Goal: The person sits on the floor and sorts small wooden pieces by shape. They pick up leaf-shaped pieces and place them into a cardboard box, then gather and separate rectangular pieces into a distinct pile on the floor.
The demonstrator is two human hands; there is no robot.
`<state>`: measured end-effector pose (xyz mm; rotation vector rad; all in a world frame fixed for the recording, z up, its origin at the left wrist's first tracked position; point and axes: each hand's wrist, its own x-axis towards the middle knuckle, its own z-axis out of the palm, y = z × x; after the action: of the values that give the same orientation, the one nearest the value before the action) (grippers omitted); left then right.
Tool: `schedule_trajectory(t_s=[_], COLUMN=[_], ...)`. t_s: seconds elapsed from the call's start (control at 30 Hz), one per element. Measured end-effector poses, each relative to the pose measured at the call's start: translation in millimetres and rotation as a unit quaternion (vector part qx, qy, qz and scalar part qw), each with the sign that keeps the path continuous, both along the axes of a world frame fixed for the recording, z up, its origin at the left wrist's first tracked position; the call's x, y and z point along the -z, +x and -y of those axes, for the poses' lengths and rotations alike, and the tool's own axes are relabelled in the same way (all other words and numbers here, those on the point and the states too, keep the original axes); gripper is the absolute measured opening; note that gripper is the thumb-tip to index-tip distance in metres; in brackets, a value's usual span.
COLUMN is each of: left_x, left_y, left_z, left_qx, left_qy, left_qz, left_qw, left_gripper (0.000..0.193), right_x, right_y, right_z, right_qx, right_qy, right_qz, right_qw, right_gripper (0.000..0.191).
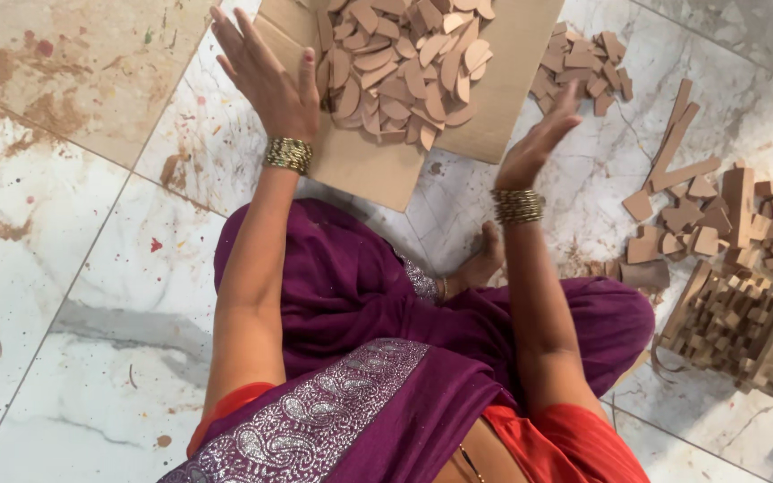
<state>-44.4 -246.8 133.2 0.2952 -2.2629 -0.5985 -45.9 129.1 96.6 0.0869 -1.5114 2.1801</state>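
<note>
Both grips open, left hand (266, 76) at cardboard sheet (364, 165) edge

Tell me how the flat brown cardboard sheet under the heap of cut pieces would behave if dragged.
The flat brown cardboard sheet looks thin, so it would probably flex rather than stay stiff. On the polished marble floor it should slide easily. The loose heap of rounded brown cut pieces would likely shift or spill over the edge.
</note>
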Motion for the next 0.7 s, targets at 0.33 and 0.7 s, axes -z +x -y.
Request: schedule_trajectory(t_s=[0.33, 0.7], left_x=[33.4, 51.2], left_y=[-20.5, -5.7], left_z=[-23.0, 63.9], left_qx=[-0.051, 0.227], left_qy=[0.062, 0.818], left_qz=[0.058, -0.006], left_qw=[0.995, 0.528], left_gripper=[0.094, 0.097], right_x=[-15.4, 42.1], right_y=[-3.2, -6.8], right_z=[66.4, 79.3], right_qx=[-0.215, -0.328], right_qy=[-0.085, -0.228], right_qz=[0.09, 0.033], right_qw=[0.969, 0.916], right_gripper=[0.084, 0.064])
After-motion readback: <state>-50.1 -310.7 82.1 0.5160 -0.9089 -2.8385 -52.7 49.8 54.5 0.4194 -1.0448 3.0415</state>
